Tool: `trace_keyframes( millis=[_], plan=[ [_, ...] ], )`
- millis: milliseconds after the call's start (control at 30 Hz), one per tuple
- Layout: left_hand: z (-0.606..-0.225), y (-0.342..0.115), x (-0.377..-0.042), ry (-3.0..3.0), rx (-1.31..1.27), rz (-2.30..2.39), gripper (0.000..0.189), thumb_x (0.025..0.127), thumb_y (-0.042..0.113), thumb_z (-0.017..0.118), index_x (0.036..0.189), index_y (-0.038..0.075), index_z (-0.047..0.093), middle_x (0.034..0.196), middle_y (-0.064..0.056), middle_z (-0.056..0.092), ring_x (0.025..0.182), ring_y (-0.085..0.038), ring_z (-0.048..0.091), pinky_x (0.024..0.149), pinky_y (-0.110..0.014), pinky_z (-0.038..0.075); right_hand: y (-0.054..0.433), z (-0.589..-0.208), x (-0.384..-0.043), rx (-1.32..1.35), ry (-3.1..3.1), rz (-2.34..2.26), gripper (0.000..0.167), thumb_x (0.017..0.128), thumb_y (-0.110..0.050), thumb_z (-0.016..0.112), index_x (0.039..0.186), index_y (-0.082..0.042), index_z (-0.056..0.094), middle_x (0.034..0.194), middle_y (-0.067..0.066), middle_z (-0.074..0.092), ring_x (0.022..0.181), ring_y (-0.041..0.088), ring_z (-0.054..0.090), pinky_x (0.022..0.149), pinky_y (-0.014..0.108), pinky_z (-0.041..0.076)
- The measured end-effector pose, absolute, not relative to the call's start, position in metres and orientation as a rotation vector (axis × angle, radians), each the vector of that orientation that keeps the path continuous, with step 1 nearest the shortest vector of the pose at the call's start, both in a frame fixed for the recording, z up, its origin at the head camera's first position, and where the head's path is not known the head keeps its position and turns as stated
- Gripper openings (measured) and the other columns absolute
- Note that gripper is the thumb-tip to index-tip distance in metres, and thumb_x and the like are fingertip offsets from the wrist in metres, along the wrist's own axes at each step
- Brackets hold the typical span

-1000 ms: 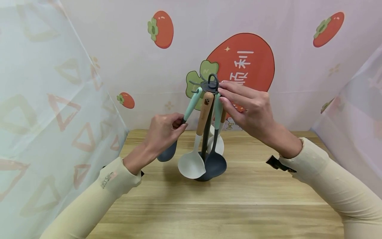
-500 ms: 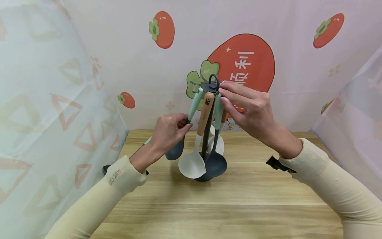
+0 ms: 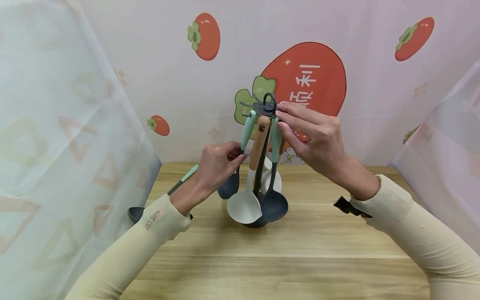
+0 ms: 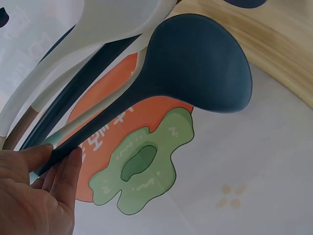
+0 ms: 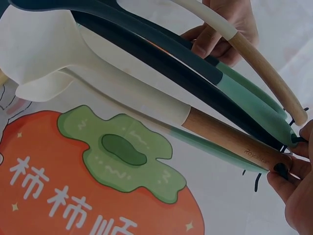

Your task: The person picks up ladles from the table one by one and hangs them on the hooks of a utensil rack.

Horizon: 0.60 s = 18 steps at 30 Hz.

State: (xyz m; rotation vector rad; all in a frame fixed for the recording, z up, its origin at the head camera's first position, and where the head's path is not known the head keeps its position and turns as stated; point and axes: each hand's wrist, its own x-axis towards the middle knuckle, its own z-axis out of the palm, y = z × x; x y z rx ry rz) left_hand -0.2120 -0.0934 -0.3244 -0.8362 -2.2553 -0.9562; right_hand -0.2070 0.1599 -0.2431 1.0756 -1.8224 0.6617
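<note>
My left hand (image 3: 217,164) pinches the dark neck of a turner with a mint handle (image 3: 247,132). Its broad dark-blue head (image 4: 200,63) spreads beyond my fingers in the left wrist view. The top of that handle is at a side hook of the dark utensil rack (image 3: 265,109). My right hand (image 3: 313,129) grips the rack's top with thumb and fingertips, beside its loop. On the rack's near side hang a white ladle (image 3: 243,207) with a wooden handle and a dark-blue ladle (image 3: 275,206) with a mint handle. Further white utensils (image 3: 273,182) hang behind, partly hidden.
Another dark ladle (image 3: 136,213) with a mint handle lies at the left, partly behind my left sleeve (image 3: 150,225). The rack stands on a wooden table (image 3: 285,266). Printed cloth walls (image 3: 180,91) rise at the back and both sides.
My left hand has moved right with the turner, bringing its head closer to the white ladle and its handle more upright. The ladle at the left has come into view. My right hand stays put.
</note>
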Motion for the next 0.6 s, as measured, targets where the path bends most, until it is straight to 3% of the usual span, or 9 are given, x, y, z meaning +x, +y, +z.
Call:
trace_keyframes(
  millis=[600],
  plan=[
    [-0.3279, -0.0876, -0.2130, -2.256, -0.840, -1.005, 0.018, 0.092, 0.003, 0.082, 0.106, -0.005, 0.074, 0.093, -0.016, 0.080, 0.081, -0.023, 0.080, 0.073, -0.031, 0.066, 0.1592, -0.2436, -0.2076, 1.074, -1.795, 0.696, 0.032, 0.085, 0.007, 0.080, 0.117, 0.003, 0.079, 0.121, 0.020, 0.077, 0.114, 0.038, 0.074, 0.095, 0.055, 0.060]
  ],
)
